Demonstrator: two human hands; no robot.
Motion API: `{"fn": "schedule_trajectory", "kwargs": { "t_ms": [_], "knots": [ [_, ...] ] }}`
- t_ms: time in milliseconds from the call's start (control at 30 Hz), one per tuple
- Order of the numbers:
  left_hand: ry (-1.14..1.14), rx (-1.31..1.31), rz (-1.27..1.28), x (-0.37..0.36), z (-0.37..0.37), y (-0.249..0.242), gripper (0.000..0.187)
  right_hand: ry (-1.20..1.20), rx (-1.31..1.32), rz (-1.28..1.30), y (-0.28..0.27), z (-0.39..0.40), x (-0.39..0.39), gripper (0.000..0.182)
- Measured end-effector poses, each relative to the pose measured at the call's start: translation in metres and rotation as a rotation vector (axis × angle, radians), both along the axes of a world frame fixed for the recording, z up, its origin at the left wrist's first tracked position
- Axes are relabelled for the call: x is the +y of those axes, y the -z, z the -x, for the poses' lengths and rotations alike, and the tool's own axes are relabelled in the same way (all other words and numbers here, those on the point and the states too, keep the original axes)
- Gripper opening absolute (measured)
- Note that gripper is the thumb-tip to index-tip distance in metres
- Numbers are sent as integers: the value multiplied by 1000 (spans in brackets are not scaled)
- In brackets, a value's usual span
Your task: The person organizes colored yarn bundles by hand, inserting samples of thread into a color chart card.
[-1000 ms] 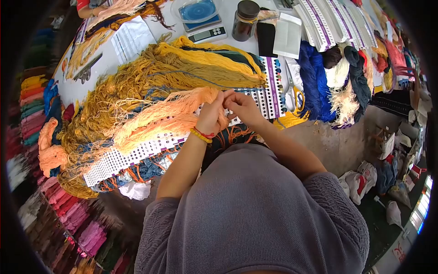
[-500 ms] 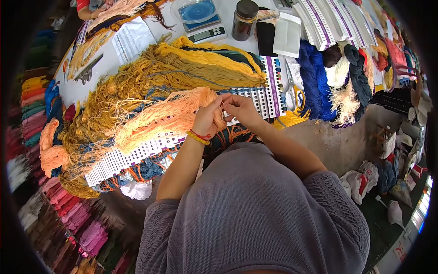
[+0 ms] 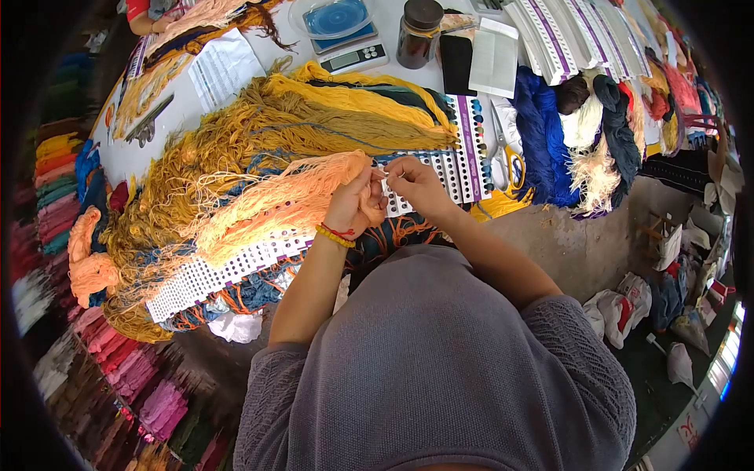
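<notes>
My left hand (image 3: 353, 202) is wrapped round the end of a peach yarn hank (image 3: 287, 192), whose loose strands spread left over a white punched card (image 3: 196, 282). Close beside it, my right hand (image 3: 415, 187) has its thumb and fingers pinched together near a thin pale strand; what lies between the fingertips is too small to make out. Behind both hands lie mustard yarn (image 3: 236, 129) and yellow yarn (image 3: 353, 98). A purple-striped punched card (image 3: 471, 149) is right of my right hand.
Scissors (image 3: 514, 169) lie right of the cards, beside blue yarn (image 3: 542, 133). At the back are a scale (image 3: 353, 57), a dark jar (image 3: 419, 35), a black phone-like object (image 3: 456, 66) and stacked cards (image 3: 558, 35). Another person's arm (image 3: 141, 23) shows at top left.
My hands have moved slightly apart at the fingertips, with a pale strand now showing between them. My left hand has shifted a little left and still holds the peach yarn.
</notes>
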State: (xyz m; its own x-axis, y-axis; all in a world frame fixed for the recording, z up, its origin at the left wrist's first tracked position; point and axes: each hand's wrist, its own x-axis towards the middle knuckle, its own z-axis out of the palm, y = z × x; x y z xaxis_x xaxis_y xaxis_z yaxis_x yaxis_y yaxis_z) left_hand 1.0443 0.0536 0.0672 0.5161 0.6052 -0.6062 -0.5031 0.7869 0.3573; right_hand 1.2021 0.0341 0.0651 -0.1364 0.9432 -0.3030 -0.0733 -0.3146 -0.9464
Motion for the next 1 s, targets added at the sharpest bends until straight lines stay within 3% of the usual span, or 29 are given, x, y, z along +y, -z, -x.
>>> {"fn": "schedule_trajectory", "kwargs": {
  "t_ms": [67,133,200,233,267,300,333,367,400,433,467,500,533,567,633,667,700,733,767,800,867,900,933,1000],
  "knots": [
    [41,-102,-6,2,4,0,27,91,180,151,-4,-2,2,8],
    [134,-80,-70,3,9,3,25,253,645,507,-13,-12,10,8],
    [96,-194,-70,5,30,10,24,276,1037,484,-16,-30,14,8],
    [81,-53,-182,9,49,0,27,241,1241,444,-12,-47,16,9],
    [71,101,-283,15,63,-25,37,178,1248,345,-22,-65,20,8],
    [-186,402,-292,20,114,25,35,122,1253,325,-23,-94,24,10],
    [-83,423,-507,29,150,-4,32,189,911,173,-17,-133,24,12],
    [-172,509,-520,33,189,-12,26,587,494,95,-44,-158,27,13],
    [-335,555,-418,36,234,-15,22,631,1129,6,-7,-233,27,13],
    [-466,563,-338,37,271,-21,20,1025,432,-160,-11,-283,23,21],
    [-526,548,-316,38,283,-29,21,1399,361,-131,9,-350,12,24],
    [-416,338,-426,38,295,-27,25,1577,31,-48,-17,-338,12,25],
    [-358,519,-370,37,249,-37,22,1572,29,-45,12,-337,13,25],
    [-316,301,-221,44,243,5,22,1283,-589,-172,68,-337,10,20],
    [6,401,-404,32,157,37,33,711,-838,-312,91,-287,8,8],
    [81,247,-342,25,103,35,39,508,-517,-324,81,-208,11,7],
    [180,300,-194,22,56,25,43,471,-339,39,105,-166,11,14],
    [143,281,-125,23,55,45,42,394,-294,102,97,-129,9,15],
    [230,328,-57,15,-3,49,42,315,-255,165,88,-92,7,18],
    [249,370,-55,12,-19,58,37,293,-230,202,83,-72,6,16],
    [451,689,-105,19,-35,76,33,186,-290,171,99,-54,5,17],
    [382,733,-128,21,-42,73,25,139,-300,171,93,-48,6,15],
    [384,735,-125,23,-44,70,25,71,-475,150,87,-46,9,17],
    [448,774,-230,26,-47,66,24,40,-541,138,80,-44,12,18]
  ]
}}
